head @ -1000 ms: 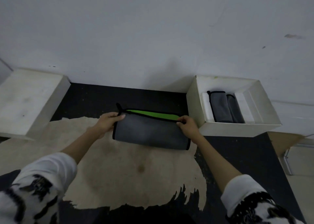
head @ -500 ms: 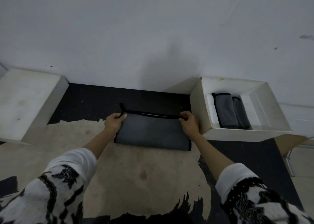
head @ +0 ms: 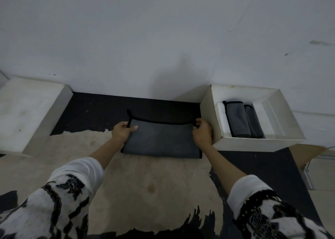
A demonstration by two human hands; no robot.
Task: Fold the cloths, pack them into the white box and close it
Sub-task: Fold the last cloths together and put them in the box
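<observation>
A: Starting at the flat white lid (head: pixel 27 111), which lies well to the left of the grey cloth with black piping (head: pixel 161 139), nothing there looks risky yet.

B: And at the cloth itself?

A: It lies folded in half on the tan mat (head: pixel 136 184), just left of the open white cardboard box (head: pixel 253 144). On the cloth's left far corner the left hand (head: pixel 122 132) pinches the piping, thumb on top. On its right far corner the right hand (head: pixel 202 131) curls around the edge.

B: So what might go wrong?

A: If either pinch lets go unevenly, the top layer could slide and the edges stop matching. The next fold would then come out crooked and bulky.

B: Does bulk matter?

A: Probably. Two rolled grey cloths (head: pixel 243 119) already fill the box's middle, right of the flat cloth, so a fat bundle may sit proud and block the lid.
</observation>
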